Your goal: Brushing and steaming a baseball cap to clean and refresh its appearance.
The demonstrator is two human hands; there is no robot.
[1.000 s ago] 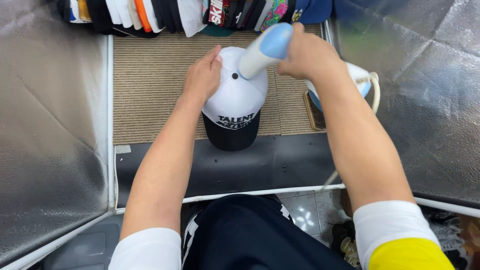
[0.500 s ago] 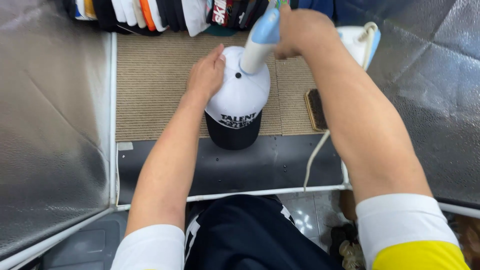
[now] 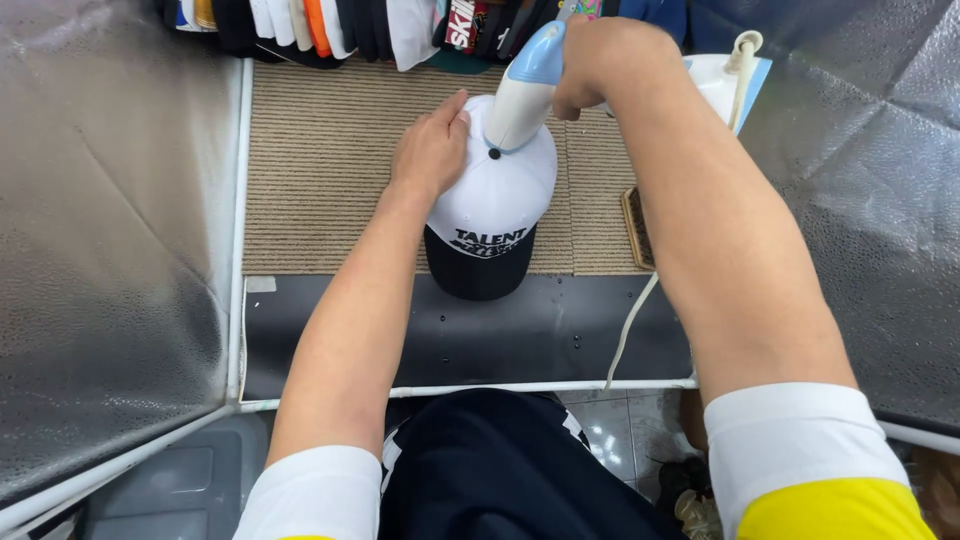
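A white cap with a black brim (image 3: 492, 215) sits in the middle of the ribbed beige mat (image 3: 320, 170). My left hand (image 3: 430, 150) rests flat on the cap's left side, fingers pointing away from me. My right hand (image 3: 600, 60) is closed around the handle of a white and light-blue steam iron (image 3: 522, 95). The iron's nose presses down on the cap's crown, next to the top button. A white cord (image 3: 630, 325) hangs from the right side down past the black table edge.
A row of folded caps in several colours (image 3: 330, 25) lines the far edge. A wooden brush (image 3: 636, 228) lies on the mat at the right. A white iron base (image 3: 725, 80) stands far right. Silver foil walls (image 3: 110, 250) close in both sides.
My right hand has carried the iron a little further onto the cap's crown and the view has shifted slightly. My left hand stays on the cap's left side.
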